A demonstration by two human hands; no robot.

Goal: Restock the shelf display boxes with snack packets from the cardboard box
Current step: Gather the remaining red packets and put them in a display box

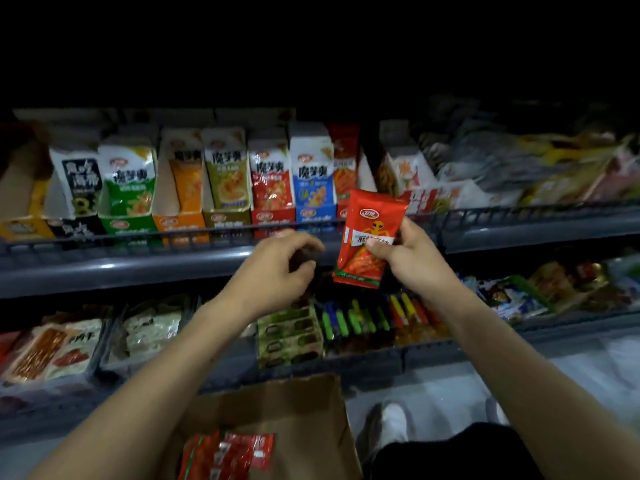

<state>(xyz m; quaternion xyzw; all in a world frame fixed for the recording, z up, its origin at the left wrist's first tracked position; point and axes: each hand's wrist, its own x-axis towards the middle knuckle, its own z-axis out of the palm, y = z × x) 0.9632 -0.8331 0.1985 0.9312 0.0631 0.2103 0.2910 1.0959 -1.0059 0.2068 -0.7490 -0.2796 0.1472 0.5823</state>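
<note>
head view, facing shelves, looking down

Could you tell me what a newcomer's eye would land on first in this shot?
Most likely the red snack packet, held upright by the right hand in front of the upper shelf rail. Behind it stands a bright row of display boxes in green, orange, red and blue. At the bottom, the open cardboard box shows more red packets.

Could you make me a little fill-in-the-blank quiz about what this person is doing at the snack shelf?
1. The right hand holds a ____ snack packet.
2. The left hand holds ____.
3. More red packets lie in the ____ box below.
4. The blue display box stands on the ____ shelf.

Missing words: red; nothing; cardboard; upper
</note>
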